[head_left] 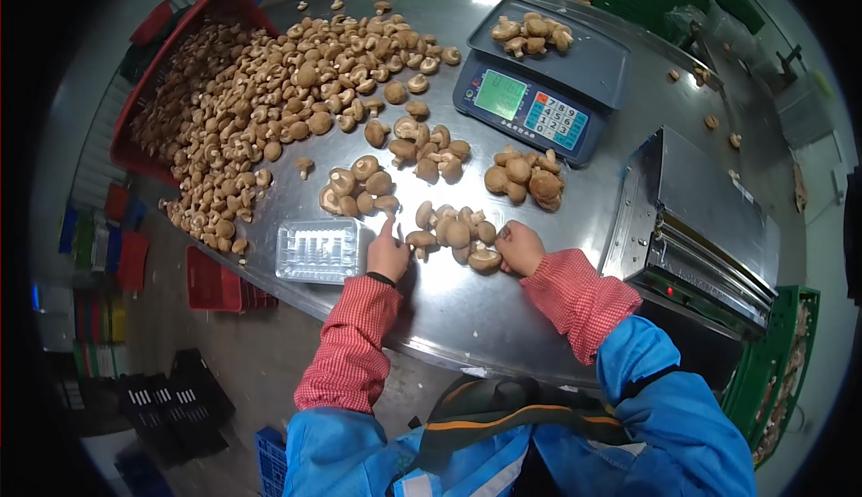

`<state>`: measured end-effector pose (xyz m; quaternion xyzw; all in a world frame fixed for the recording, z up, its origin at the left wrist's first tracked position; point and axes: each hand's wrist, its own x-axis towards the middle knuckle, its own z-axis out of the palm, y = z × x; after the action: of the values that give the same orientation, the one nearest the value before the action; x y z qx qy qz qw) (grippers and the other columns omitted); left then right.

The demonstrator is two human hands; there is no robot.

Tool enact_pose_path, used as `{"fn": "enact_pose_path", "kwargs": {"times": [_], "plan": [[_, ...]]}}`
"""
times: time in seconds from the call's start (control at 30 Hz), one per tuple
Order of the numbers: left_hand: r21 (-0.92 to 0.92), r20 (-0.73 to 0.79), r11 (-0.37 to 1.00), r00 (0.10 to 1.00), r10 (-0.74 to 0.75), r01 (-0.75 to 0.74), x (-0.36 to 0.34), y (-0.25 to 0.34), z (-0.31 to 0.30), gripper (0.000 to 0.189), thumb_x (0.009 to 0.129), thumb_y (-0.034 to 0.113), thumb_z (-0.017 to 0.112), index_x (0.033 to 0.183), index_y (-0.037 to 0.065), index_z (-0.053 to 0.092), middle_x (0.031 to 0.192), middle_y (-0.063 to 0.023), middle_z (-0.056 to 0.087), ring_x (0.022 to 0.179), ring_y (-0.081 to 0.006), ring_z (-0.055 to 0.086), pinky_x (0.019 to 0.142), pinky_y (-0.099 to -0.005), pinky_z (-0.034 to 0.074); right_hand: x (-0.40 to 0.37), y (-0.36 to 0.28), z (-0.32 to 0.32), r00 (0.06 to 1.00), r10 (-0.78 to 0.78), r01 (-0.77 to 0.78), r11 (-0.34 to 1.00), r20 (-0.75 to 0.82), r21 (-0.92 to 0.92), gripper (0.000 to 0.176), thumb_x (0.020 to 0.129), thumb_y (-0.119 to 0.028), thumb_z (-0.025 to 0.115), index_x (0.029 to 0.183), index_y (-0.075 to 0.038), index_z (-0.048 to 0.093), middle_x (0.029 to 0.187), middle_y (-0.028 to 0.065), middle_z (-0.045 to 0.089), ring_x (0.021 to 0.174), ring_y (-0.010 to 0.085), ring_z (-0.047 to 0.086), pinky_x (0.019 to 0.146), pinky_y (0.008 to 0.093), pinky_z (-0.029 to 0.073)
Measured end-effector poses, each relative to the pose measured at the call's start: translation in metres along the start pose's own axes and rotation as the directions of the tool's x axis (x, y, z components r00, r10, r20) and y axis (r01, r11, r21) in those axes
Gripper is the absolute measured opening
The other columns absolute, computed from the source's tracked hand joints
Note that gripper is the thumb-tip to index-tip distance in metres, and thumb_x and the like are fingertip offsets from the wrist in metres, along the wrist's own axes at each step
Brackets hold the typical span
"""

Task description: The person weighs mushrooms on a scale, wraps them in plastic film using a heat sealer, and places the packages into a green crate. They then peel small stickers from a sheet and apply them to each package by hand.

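My left hand is over the steel table, index finger stretched out, its tip close to a small group of shiitake mushrooms. It holds nothing that I can see. To its left lies a clear plastic tray. My right hand rests at the right side of another mushroom group. Its fingers are loosely curled, with thumb and fingertips apart, beside a large brown-capped mushroom. Two further groups sit beyond, one in the middle and one at the right.
A tipped red crate spills a big mushroom heap across the table's left. A digital scale at the back carries several mushrooms. A metal wrapping machine stands right, beside a green crate.
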<state>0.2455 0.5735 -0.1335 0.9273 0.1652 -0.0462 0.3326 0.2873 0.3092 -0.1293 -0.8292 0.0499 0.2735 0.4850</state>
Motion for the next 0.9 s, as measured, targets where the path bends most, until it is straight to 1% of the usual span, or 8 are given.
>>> {"fn": "enact_pose_path", "kwargs": {"times": [0.07,0.1,0.2,0.23,0.33,0.53,0.7,0.9], "plan": [[-0.014,0.009,1.0,1.0,-0.001,0.001,-0.017,0.01,0.002,0.053,0.076,0.007,0.063,0.127,0.003,0.049,0.079,-0.0214,0.065,0.082,-0.0383,0.063,0.076,-0.0442,0.05,-0.012,0.002,-0.008,0.999,-0.039,0.039,0.998,-0.014,-0.054,0.01,0.085,-0.007,0.055,0.086,0.003,0.053,0.062,0.011,0.059,0.047,0.018,0.06,0.043,0.0313,0.047],[0.026,0.007,0.997,0.998,0.067,-0.067,-0.023,0.004,0.009,0.051,0.076,0.006,0.061,0.126,0.001,0.05,0.077,-0.0186,0.065,0.074,-0.0323,0.066,0.07,-0.0401,0.052,-0.021,-0.001,-0.015,0.998,-0.057,0.055,0.994,-0.019,-0.093,0.011,0.085,-0.008,0.055,0.087,0.003,0.054,0.064,0.0123,0.06,0.048,0.0195,0.061,0.045,0.0323,0.048],[-0.229,0.197,0.967,0.978,-0.066,0.111,-0.043,0.019,0.006,0.05,0.076,0.005,0.06,0.125,-0.002,0.052,0.076,-0.0147,0.065,0.063,-0.0234,0.066,0.06,-0.0344,0.053,-0.049,-0.007,-0.041,0.993,-0.117,0.11,0.977,-0.029,-0.181,0.012,0.085,-0.009,0.054,0.088,0.003,0.055,0.067,0.0141,0.061,0.051,0.022,0.062,0.049,0.0339,0.05],[-0.321,0.22,0.94,0.974,-0.048,0.119,-0.05,0.03,0.002,0.049,0.076,0.003,0.057,0.125,-0.004,0.052,0.075,-0.0115,0.064,0.056,-0.0159,0.063,0.051,-0.0289,0.051,-0.058,-0.008,-0.052,0.99,-0.138,0.128,0.97,-0.035,-0.206,0.013,0.085,-0.009,0.054,0.087,0.004,0.056,0.067,0.0143,0.062,0.051,0.0225,0.062,0.049,0.0343,0.05],[-0.495,0.268,0.856,0.963,-0.015,0.151,-0.063,0.089,-0.015,0.046,0.079,-0.001,0.055,0.125,-0.004,0.051,0.077,-0.0088,0.059,0.056,-0.016,0.063,0.048,-0.0276,0.054,-0.083,-0.007,-0.095,0.928,-0.35,0.293,0.898,-0.131,-0.327,0.012,0.085,-0.007,0.055,0.086,0.005,0.054,0.062,0.0103,0.06,0.046,0.0171,0.061,0.043,0.0311,0.048],[-0.6,0.189,0.783,0.922,0.339,-0.165,-0.079,0.247,-0.004,0.047,0.081,-0.002,0.056,0.128,-0.002,0.046,0.083,-0.0035,0.052,0.058,-0.011,0.06,0.048,-0.0222,0.052,-0.158,-0.008,-0.239,0.953,-0.198,0.225,0.97,-0.23,0.096,0.016,0.086,-0.007,0.056,0.091,0.008,0.053,0.064,0.0088,0.06,0.046,0.0126,0.058,0.04,0.0264,0.046],[-0.665,0.25,0.693,0.792,0.557,-0.278,-0.069,0.361,0.075,0.048,0.078,-0.005,0.054,0.125,0.0,0.045,0.086,-0.0083,0.052,0.061,-0.0165,0.064,0.049,-0.0256,0.055,-0.189,0.047,-0.365,0.924,-0.136,0.163,0.986,-0.357,0.047,0.014,0.085,-0.007,0.055,0.088,0.007,0.054,0.064,0.0091,0.059,0.047,0.013,0.058,0.04,0.0263,0.047],[-0.524,0.353,0.794,0.77,0.531,-0.308,-0.065,0.447,0.167,0.048,0.076,0.0,0.058,0.123,-0.003,0.047,0.083,-0.0148,0.062,0.056,-0.0187,0.066,0.049,-0.029,0.054,-0.183,0.13,-0.451,0.901,-0.118,0.128,0.992,-0.418,-0.005,0.012,0.086,-0.009,0.055,0.085,0.003,0.052,0.062,0.0066,0.056,0.044,0.0125,0.054,0.037,0.0272,0.042]]}}
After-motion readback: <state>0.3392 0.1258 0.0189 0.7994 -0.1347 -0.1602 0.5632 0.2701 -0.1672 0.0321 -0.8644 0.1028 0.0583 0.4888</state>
